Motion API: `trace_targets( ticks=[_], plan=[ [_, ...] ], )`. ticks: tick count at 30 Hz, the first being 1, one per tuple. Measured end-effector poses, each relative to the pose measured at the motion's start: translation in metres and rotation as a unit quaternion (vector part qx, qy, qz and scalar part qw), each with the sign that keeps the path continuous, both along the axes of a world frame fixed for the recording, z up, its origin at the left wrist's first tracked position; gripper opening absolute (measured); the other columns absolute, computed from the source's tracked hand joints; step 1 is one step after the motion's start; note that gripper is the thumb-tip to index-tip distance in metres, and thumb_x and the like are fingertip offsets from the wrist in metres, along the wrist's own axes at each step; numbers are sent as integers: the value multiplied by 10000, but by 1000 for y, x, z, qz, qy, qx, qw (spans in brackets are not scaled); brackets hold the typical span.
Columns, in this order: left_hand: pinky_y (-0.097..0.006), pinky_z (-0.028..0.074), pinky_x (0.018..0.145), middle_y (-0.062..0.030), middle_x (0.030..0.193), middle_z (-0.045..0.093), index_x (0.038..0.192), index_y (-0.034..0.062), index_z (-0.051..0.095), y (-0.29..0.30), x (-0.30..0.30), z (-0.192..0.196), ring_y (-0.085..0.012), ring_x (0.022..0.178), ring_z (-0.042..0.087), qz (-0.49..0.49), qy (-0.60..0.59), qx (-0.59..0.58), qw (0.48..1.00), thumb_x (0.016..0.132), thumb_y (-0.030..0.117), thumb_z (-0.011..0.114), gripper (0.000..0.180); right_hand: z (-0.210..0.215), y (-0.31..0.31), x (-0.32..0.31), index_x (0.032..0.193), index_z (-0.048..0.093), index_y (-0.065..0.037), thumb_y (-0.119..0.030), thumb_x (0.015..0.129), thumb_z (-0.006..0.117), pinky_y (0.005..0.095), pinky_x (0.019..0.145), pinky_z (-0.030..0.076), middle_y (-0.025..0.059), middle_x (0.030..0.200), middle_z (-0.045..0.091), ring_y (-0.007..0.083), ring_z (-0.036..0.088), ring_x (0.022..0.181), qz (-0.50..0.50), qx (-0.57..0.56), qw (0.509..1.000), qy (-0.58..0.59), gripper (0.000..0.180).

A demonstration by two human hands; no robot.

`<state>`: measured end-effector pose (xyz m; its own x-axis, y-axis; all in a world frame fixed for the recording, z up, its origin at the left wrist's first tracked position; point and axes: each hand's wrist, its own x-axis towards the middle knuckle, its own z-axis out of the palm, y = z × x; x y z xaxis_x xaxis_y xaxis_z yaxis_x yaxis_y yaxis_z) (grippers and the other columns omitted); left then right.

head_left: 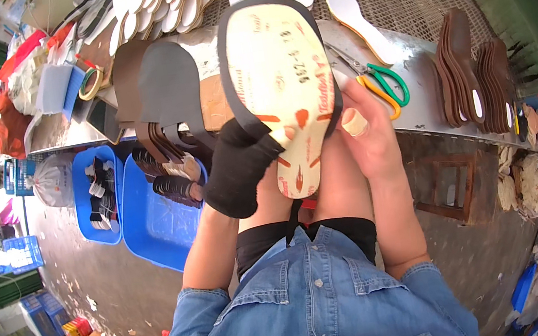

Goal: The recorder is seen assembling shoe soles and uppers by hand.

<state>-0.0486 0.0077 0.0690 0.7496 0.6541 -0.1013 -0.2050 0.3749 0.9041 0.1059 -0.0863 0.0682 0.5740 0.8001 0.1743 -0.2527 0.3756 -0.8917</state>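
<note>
Tan insole between 2 hands, 1 gloved.

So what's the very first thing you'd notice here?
The big cream shoe insole with a dark edge, held up in the middle by a left hand in a black glove and a bare right hand. Then the scissors with green and orange handles on the bench just right of it.

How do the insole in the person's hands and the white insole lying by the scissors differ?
The held insole is tan with red marks and a dark rim; the white insole is plain white. The held one is lifted and gripped by the left hand in a black glove and the bare right hand; the white one lies flat on the table. Both are foot-shaped.
</note>
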Motion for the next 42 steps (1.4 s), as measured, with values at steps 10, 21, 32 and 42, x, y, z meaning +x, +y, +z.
trace_targets(
  ticks=[10, 21, 32, 42],
  plan=[
    [-275, 488, 792, -64, 1001, 657, 1096, 1, 597, -14, 17, -1, -118, 917, 603, 96, 7, 93, 991, 806, 39, 683, 305, -11, 0, 3, 1095, 597, 52, 9, 816, 644, 260, 809, 491, 91, 995, 662, 130, 618, 906, 75, 21, 997, 2, 286],
    [-232, 458, 595, -52, 966, 636, 1118, 7, 572, -13, 32, -2, -109, 747, 575, 151, -11, 114, 982, 800, 130, 715, 370, 12, 8, -28, 1055, 644, 33, -61, 806, 674, 251, 637, 470, 113, 842, 657, 129, 584, 658, -282, -93, 813, -500, 267],
    [-290, 506, 757, -79, 1031, 644, 1192, 8, 544, 1, 17, -4, -158, 906, 618, 53, -70, -126, 988, 789, 106, 710, 446, 11, -2, 14, 807, 552, 56, -58, 824, 633, 235, 534, 402, 44, 725, 515, 91, 485, 620, 29, -85, 933, -349, 141],
    [-295, 513, 771, -83, 1111, 634, 1213, 13, 543, -3, 9, -12, -151, 966, 607, -71, -69, -33, 995, 724, 46, 750, 532, 14, 13, 15, 1006, 593, 3, -300, 898, 603, 213, 546, 431, 15, 794, 617, 48, 548, 657, 90, -86, 981, 151, 322]
  ],
)
